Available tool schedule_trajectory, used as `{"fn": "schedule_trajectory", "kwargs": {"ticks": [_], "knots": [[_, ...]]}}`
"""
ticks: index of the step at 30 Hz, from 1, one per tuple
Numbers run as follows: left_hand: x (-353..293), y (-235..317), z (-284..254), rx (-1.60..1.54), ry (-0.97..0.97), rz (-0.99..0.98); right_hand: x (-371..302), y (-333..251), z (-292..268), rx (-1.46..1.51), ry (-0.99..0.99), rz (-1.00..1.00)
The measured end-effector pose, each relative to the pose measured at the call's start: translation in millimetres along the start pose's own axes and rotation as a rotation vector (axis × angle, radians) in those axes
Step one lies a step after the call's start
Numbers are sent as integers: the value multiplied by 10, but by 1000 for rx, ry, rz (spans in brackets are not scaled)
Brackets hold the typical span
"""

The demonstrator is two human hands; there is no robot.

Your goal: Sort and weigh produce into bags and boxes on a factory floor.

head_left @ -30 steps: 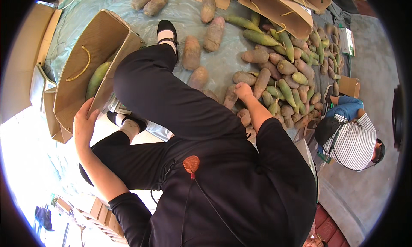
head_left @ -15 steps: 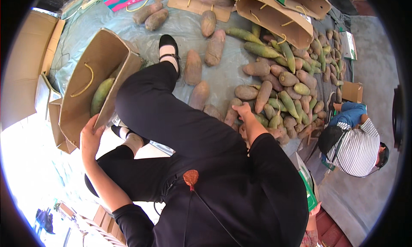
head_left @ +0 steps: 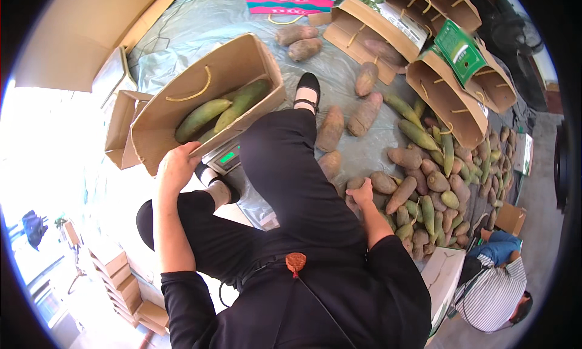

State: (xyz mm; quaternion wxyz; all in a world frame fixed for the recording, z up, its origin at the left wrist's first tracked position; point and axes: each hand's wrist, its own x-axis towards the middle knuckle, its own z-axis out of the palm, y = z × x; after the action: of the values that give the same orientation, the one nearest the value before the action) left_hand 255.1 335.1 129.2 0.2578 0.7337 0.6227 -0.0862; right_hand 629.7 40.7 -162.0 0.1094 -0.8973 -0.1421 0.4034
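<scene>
My left hand (head_left: 177, 165) grips the near rim of an open cardboard gift box (head_left: 148, 128) with a yellow cord handle. Inside lie long green radishes (head_left: 203, 117), at least two showing. A scale with a lit green display (head_left: 228, 157) is partly visible under the box's near side. My right hand (head_left: 362, 193) is closed around a brownish-pink tuber (head_left: 354, 183) at the left edge of a large pile; the fingers hide part of it. Similar tubers (head_left: 401, 194) and green radishes (head_left: 427, 212) lie heaped beside this hand.
Loose tubers (head_left: 365, 114) lie on the plastic sheet (head_left: 303, 76) beyond my leg. Open cardboard boxes (head_left: 445, 88) stand at the far right, and a pink-and-blue box (head_left: 290, 0) at the back. A person in a striped shirt (head_left: 494, 294) sits at the lower right. Stacked cartons (head_left: 115, 282) stand lower left.
The view has turned, moving the scene down and right on the right side. More green radishes and the scale display now show at the box. Both hands keep their holds.
</scene>
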Motion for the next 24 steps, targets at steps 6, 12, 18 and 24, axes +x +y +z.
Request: {"fn": "schedule_trajectory", "kwargs": {"ticks": [6, 12, 18, 24], "knots": [[15, -86, 23, 47, 26, 78, -108, -881, -453, -13, 173, -568], [-12, -163, 81, 0, 76, 94, -627, -2363, -1284, 404, 346, -995], [-46, -219, 103, 34, 44, 146, -1589, -3571, -1518, 804, 169, -1186], [19, -139, 101, 42, 21, 189, -1990, -4134, -989, 1043, -304, -1152]]}}
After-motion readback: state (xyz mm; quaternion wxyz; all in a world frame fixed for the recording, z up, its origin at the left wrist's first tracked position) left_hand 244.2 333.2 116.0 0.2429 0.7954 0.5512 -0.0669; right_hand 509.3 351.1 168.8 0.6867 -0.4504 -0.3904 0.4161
